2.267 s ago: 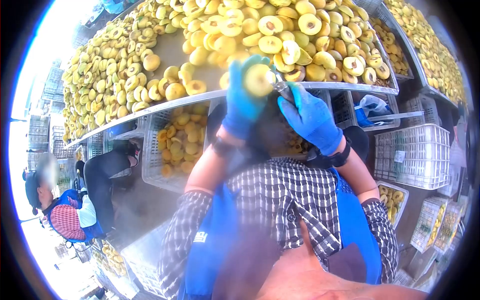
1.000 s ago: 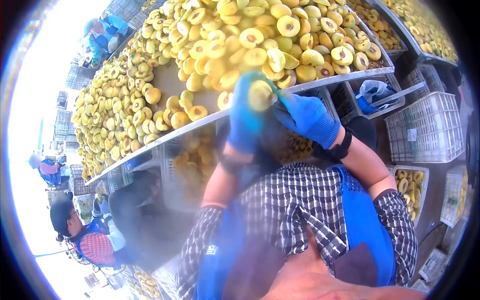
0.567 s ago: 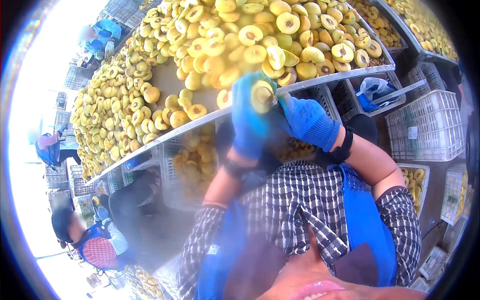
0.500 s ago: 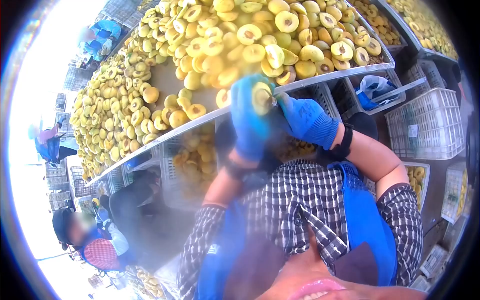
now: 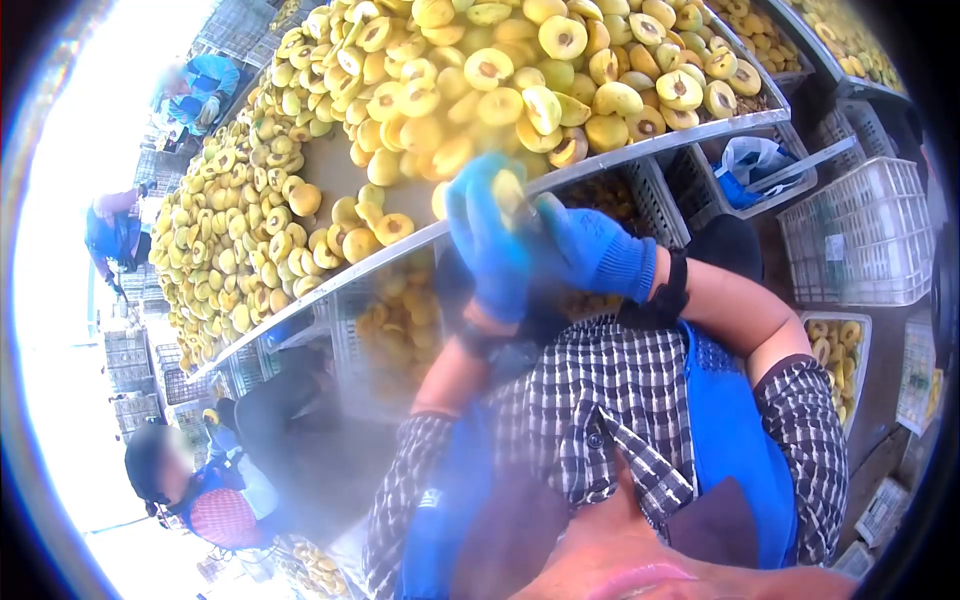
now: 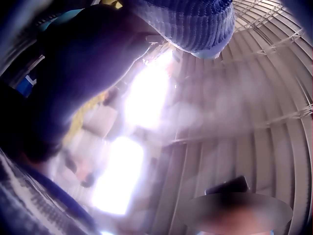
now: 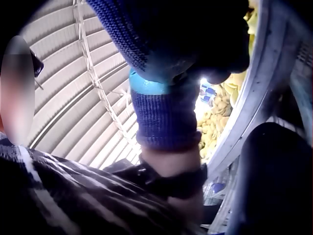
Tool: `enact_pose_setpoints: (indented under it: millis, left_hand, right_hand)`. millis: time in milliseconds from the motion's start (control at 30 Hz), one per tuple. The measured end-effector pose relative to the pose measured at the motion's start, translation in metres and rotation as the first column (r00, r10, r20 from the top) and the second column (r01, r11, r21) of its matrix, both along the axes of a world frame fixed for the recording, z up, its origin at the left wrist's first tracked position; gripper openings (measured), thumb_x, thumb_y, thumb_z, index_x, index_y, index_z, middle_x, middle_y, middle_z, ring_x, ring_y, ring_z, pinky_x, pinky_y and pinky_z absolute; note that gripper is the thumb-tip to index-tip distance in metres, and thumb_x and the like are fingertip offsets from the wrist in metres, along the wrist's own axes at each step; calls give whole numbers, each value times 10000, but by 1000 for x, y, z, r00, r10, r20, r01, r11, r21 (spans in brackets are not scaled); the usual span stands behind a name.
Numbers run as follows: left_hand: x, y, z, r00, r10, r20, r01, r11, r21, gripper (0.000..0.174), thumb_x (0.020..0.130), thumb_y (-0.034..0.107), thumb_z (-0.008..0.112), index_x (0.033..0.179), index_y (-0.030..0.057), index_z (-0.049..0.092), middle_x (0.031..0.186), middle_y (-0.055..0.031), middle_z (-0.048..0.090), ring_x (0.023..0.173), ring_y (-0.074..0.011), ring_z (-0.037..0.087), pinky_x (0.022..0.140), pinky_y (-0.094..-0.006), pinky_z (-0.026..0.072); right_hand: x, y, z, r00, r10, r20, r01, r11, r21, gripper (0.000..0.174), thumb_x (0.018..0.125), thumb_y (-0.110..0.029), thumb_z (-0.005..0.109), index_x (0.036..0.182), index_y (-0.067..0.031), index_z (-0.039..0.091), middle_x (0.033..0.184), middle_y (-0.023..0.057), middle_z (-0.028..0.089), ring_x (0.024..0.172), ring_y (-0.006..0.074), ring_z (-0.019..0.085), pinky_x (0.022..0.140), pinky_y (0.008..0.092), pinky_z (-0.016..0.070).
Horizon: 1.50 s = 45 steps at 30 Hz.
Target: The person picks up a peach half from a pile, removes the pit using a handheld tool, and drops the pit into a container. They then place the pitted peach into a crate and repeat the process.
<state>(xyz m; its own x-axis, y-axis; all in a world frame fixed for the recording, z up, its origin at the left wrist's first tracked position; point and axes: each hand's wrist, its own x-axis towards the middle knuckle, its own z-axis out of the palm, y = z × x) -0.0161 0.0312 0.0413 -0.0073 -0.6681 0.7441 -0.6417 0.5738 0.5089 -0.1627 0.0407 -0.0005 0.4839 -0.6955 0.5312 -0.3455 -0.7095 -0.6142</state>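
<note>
My gloved left hand (image 5: 485, 230) holds a yellow peach half (image 5: 508, 193) just in front of the table's metal edge. Close against it from the right is my gloved right hand (image 5: 600, 250), its fingers curled at the fruit's side around a small metal tool, now mostly hidden. Both gloves are blue knit. Beyond the hands, many cut peach halves (image 5: 480, 70) lie heaped on the table, several with brown hollows showing. In the right wrist view the gloved left hand (image 7: 166, 117) shows behind the dark, close right hand.
The metal table rim (image 5: 680, 145) runs just beyond the hands. Below it stand plastic crates, one with peaches (image 5: 395, 315). A white crate (image 5: 855, 235) stands at right, near a crate of cut fruit (image 5: 832, 355). Another person (image 5: 225, 500) sits at left.
The peach half has turned from facing the camera to nearly edge-on. The metal tool, plain to see earlier, is now mostly covered as the right hand has come in against the left.
</note>
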Motion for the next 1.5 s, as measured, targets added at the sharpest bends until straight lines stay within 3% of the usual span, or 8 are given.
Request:
enact_pose_setpoints:
  millis: [367, 467, 633, 767, 867, 967, 1133, 1500]
  left_hand:
    - [17, -16, -21, 980, -195, 37, 182, 955, 233, 326, 795, -8, 660, 1117, 9, 616, 1044, -109, 599, 940, -247, 600, 817, -328, 512]
    - [6, -16, -13, 844, -89, -529, 354, 833, 424, 123, 908, 24, 600, 1023, 30, 644, 993, -132, 602, 873, -266, 603, 744, -357, 513]
    - [20, -29, -56, 956, 33, 290, 27, 979, -203, 290, 787, 75, 654, 1076, 45, 656, 1027, -178, 627, 940, -372, 611, 798, -470, 511]
    - [23, -38, -43, 959, -142, -245, 245, 849, 467, 266, 855, 188, 672, 1063, 23, 655, 1027, -206, 650, 966, -346, 642, 828, -440, 511]
    - [19, -30, -11, 931, -102, -351, 318, 701, 638, 322, 953, 286, 626, 1082, -8, 650, 1010, -225, 668, 953, -302, 663, 853, -406, 506]
    - [4, -19, -29, 868, -95, -487, 269, 915, 301, 275, 909, 223, 690, 1083, 13, 658, 1073, -160, 646, 992, -293, 643, 903, -399, 508]
    - [-2, -34, -41, 819, -95, -566, 223, 961, 162, 184, 874, 89, 715, 1044, 33, 673, 1082, -122, 624, 1027, -273, 625, 924, -370, 504]
    - [-16, -35, -29, 837, -108, -537, 166, 984, 61, 132, 846, 102, 753, 926, 40, 668, 1020, -119, 656, 969, -285, 649, 863, -368, 531]
  right_hand:
    - [-16, -11, 17, 922, 44, -385, 45, 975, 219, 509, 880, -138, 614, 1319, 28, 418, 887, 237, 668, 776, 426, 663, 662, 470, 538]
    - [-8, -7, 1, 960, 17, -280, 44, 976, 211, 531, 893, -130, 602, 1357, 30, 401, 879, 226, 670, 763, 426, 656, 656, 467, 536]
    - [-12, -27, -62, 996, 60, -65, -69, 985, -158, 394, 965, -209, 558, 1278, 25, 512, 866, 191, 683, 705, 341, 671, 609, 439, 535]
    - [-22, -43, -94, 908, -29, -418, -110, 946, -305, 394, 976, -132, 553, 1318, 57, 495, 1034, 242, 651, 855, 303, 661, 730, 397, 548]
    - [-8, -17, -28, 955, 197, 220, -281, 839, 466, 337, 982, -54, 542, 1313, 3, 516, 1140, 169, 643, 995, 224, 627, 858, 340, 503]
    - [-14, -20, -2, 969, 53, 243, -236, 504, 831, 341, 971, -91, 576, 1299, -21, 520, 1048, 155, 667, 881, 245, 662, 751, 366, 518]
    - [-7, -24, -7, 976, -102, -191, 135, 977, 167, 371, 953, -232, 622, 1271, -60, 540, 940, 195, 696, 741, 373, 687, 595, 455, 514]
    - [-5, -33, -31, 946, 106, 306, -231, 883, 409, 464, 924, -147, 606, 1319, 2, 416, 937, 289, 655, 814, 482, 638, 664, 521, 500]
